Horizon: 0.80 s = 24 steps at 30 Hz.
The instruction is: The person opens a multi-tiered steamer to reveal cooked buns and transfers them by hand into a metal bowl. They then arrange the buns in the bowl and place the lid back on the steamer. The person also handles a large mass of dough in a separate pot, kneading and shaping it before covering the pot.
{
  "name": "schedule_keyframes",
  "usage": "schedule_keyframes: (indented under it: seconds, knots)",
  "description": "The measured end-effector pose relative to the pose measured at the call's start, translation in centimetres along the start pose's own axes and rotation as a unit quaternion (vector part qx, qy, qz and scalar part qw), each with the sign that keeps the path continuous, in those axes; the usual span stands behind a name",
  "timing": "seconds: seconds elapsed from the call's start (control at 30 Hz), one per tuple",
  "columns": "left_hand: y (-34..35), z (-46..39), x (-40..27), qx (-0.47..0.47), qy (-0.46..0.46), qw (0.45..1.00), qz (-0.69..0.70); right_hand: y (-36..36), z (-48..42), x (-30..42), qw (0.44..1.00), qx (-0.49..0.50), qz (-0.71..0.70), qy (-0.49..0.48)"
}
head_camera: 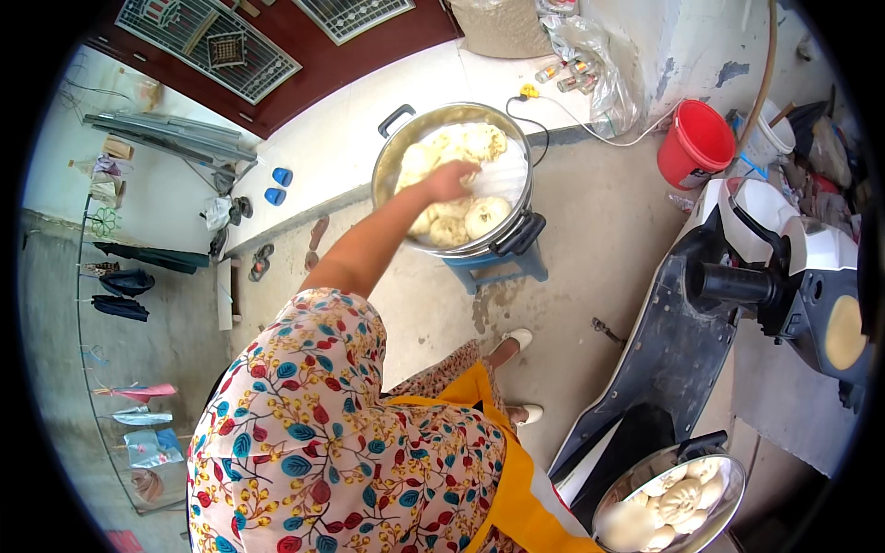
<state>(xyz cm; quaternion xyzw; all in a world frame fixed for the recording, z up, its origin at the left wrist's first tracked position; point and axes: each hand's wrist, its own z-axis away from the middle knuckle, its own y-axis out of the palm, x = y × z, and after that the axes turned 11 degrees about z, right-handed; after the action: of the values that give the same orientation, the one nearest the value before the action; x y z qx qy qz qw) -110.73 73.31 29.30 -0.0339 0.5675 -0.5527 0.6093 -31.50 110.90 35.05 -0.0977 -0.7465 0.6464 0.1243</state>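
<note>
My left hand point(453, 181) reaches into a wide round metal steamer pan point(529, 173), over its pale liner point(499, 178). Its fingers are blurred against the food, so their grip cannot be made out. Lumpy yellowish-white dough pieces point(442, 148) lie on the far side of the pan. Round buns point(487, 216) lie on the near side, close below the hand. The pan has black handles and rests on a blue stool point(508, 268). My right hand is out of view. At the lower right, a second metal pan point(738, 494) holds several pleated buns point(681, 501).
A scooter point(664, 332) stands at the right, with the second pan near its rear. A red bucket point(695, 145) is by the wall. A cable point(615, 142) and a yellow plug point(529, 91) lie beyond the steamer. Blue slippers point(281, 176) rest on the raised step.
</note>
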Motion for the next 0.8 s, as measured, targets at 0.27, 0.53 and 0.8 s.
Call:
schedule_keyframes:
  seconds: [0.27, 0.53, 0.8]
  knots:
    - [4.6, 0.1, -0.2, 0.088, 0.152, 0.876, -0.450, 1.0, -0.3, 0.1, 1.000, 0.012, -0.004, 0.004]
    - [-0.1, -2.4, -4.7, -0.229, 0.121, 0.965, 0.031, 2.3, -1.7, -3.2, 1.000, 0.020, -0.006, 0.004]
    - [5.9, 4.3, -12.1, -0.100, 0.158, 0.917, 0.351, 7.6, -8.1, -17.6, 0.988, -0.017, -0.151, 0.002]
